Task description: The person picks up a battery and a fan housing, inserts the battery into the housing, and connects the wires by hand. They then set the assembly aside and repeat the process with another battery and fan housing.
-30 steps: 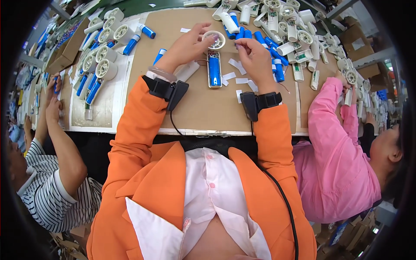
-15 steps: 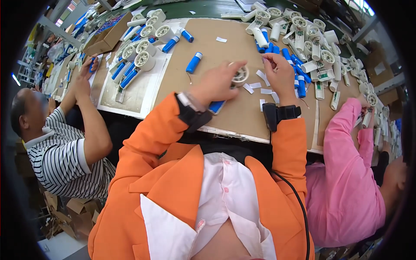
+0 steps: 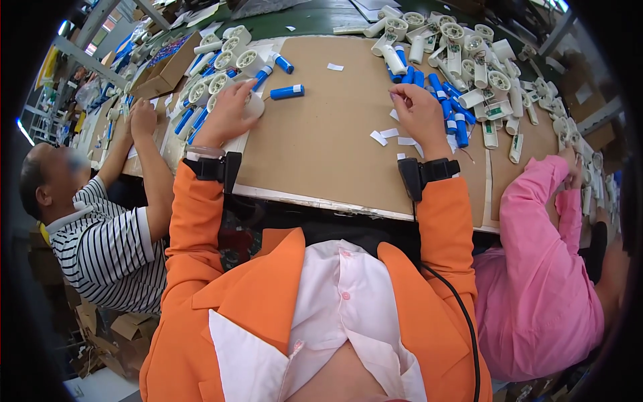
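At the left, my left hand has its thumb and fingers around a white plastic housing with a round head. The hand is beside a group of similar housings, several with blue cylindrical batteries in their handles. A loose blue battery lies sideways to the right of that hand. My right hand is above the board at the right, thumb and fingertips pinched together; whatever is between them is too small to make out. Below its fingers lie small white paper slips, and blue batteries are just right of it.
A large pile of white housings covers the back right of the brown board. An open cardboard box stands at the back left. One person in a striped shirt sits left; another in pink sits right.
My left hand has moved left with the white housing, from the board's middle to the group. The loose battery has turned sideways and shifted left. My right hand has moved slightly left, still pinched.
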`<state>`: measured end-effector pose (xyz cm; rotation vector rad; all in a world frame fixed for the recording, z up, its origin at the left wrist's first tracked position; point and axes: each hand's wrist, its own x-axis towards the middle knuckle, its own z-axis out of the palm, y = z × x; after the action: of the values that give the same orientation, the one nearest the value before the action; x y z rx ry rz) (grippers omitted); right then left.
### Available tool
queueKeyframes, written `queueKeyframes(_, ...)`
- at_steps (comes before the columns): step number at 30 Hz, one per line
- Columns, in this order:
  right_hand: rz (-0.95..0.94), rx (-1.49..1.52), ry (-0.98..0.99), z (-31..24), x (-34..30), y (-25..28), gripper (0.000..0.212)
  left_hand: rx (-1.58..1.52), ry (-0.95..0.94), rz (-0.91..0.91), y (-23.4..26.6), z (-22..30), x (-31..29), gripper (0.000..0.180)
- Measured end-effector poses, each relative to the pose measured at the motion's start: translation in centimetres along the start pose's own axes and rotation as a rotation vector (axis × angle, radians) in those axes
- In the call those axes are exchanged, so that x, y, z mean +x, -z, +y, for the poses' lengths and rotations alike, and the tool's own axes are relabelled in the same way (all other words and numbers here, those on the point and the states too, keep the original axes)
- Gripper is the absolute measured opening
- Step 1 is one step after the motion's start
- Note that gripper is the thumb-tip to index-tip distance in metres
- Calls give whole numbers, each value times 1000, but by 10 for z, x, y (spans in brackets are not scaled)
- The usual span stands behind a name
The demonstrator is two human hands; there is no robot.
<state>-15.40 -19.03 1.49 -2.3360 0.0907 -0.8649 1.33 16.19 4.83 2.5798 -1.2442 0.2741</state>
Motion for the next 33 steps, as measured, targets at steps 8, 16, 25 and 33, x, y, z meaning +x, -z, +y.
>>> queueKeyframes(8,-21,-8,2,-9,-3,4,11,77,316,-367,-18,-10,82,108)
queueKeyframes(16,-119,-29,77,-17,-6,6,10,114,334,-629,-15,-2,141,118)
queueKeyframes(25,9,-121,32,-8,2,13,9,39,-32,-649,-43,-20,168,102)
queueKeyframes(33,332,-114,-300,11,6,41,12,-195,-162,-561,-68,111,152,79)
